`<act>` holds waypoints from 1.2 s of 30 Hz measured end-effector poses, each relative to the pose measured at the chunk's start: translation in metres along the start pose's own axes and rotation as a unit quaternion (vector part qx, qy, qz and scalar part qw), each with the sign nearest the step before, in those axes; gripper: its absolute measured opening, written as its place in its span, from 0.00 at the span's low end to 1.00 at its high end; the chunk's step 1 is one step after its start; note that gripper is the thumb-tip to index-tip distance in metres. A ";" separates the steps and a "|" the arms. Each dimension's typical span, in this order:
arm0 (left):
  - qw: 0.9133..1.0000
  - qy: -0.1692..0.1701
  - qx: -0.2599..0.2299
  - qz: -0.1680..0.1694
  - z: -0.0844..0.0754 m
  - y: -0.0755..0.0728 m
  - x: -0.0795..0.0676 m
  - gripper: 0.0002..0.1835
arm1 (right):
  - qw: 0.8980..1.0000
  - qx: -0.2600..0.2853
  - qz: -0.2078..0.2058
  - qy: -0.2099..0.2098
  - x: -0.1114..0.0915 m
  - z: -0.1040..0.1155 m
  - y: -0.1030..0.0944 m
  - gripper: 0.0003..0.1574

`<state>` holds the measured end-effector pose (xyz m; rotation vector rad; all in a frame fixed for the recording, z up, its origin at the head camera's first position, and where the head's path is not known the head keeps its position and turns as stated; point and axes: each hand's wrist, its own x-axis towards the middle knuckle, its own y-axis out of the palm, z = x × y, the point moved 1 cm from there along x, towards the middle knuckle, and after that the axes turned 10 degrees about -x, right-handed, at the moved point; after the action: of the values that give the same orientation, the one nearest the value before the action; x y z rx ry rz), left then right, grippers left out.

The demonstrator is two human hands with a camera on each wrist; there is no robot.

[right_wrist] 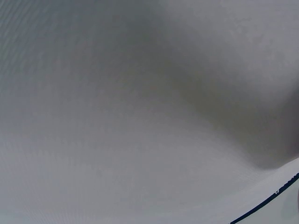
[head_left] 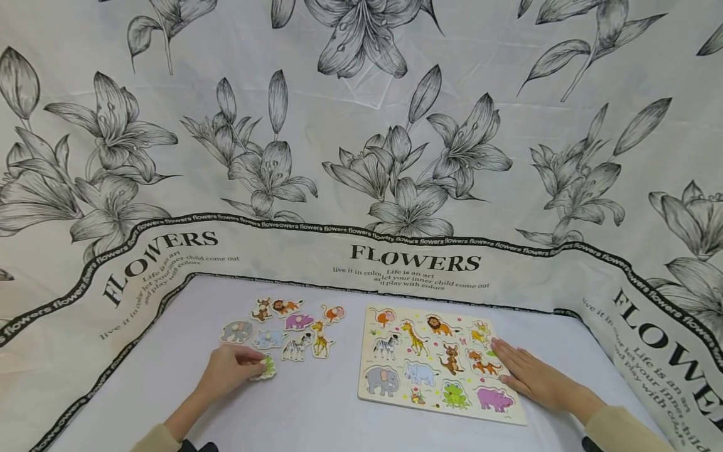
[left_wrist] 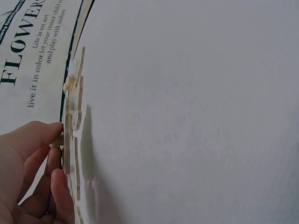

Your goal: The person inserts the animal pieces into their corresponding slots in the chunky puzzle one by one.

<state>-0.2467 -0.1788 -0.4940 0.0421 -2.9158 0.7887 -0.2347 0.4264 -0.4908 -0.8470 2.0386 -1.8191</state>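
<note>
My left hand [head_left: 228, 371] pinches a green frog puzzle piece [head_left: 270, 368] by its small knob, over the table left of the board. Edge-on in the left wrist view, that wooden piece [left_wrist: 67, 135] stands off the white surface, and a shadow falls beside it. My right hand [head_left: 533, 376] lies along the right edge of the wooden animal puzzle board [head_left: 367, 358], fingers straight and touching the rim. Pictures on the board include a frog [head_left: 455, 394] at the bottom and a purple hippo [head_left: 494, 399]. The right wrist view shows only cloth and shadow, the hand hidden.
Beyond my left hand lie several loose pieces: a grey elephant [head_left: 236, 331], a zebra [head_left: 296, 346], a giraffe [head_left: 321, 342], a purple hippo piece [head_left: 298, 321], a lion [head_left: 287, 306] and a monkey [head_left: 333, 312]. A flower-printed cloth [head_left: 294, 251] rises behind the white table [head_left: 316, 402].
</note>
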 end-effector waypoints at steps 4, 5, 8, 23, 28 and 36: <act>1.000 -0.002 -0.015 0.000 -0.006 0.005 -0.001 0.08 | 1.000 0.009 0.004 0.005 0.000 0.000 0.000 0.37; 1.000 -0.004 -0.018 0.000 -0.008 0.007 -0.002 0.08 | 1.000 0.009 0.004 0.004 0.001 0.000 0.000 0.37; 1.000 -0.004 -0.022 -0.002 -0.012 0.013 -0.001 0.08 | 1.000 0.013 0.003 0.005 0.001 -0.001 0.001 0.36; 0.997 0.026 -0.061 0.035 -0.043 0.044 0.003 0.07 | 1.000 0.022 0.007 0.007 0.000 0.000 -0.001 0.37; 0.995 0.045 -0.066 0.052 -0.053 0.055 0.007 0.06 | 1.000 0.008 0.000 0.001 -0.001 0.000 0.001 0.37; 0.993 0.070 -0.067 0.061 -0.072 0.074 0.013 0.06 | 1.000 0.003 0.002 -0.001 -0.001 -0.002 0.003 0.37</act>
<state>-0.2558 -0.0790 -0.4678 -0.1977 -2.8514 0.5833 -0.2357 0.4285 -0.4938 -0.8426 2.0304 -1.8214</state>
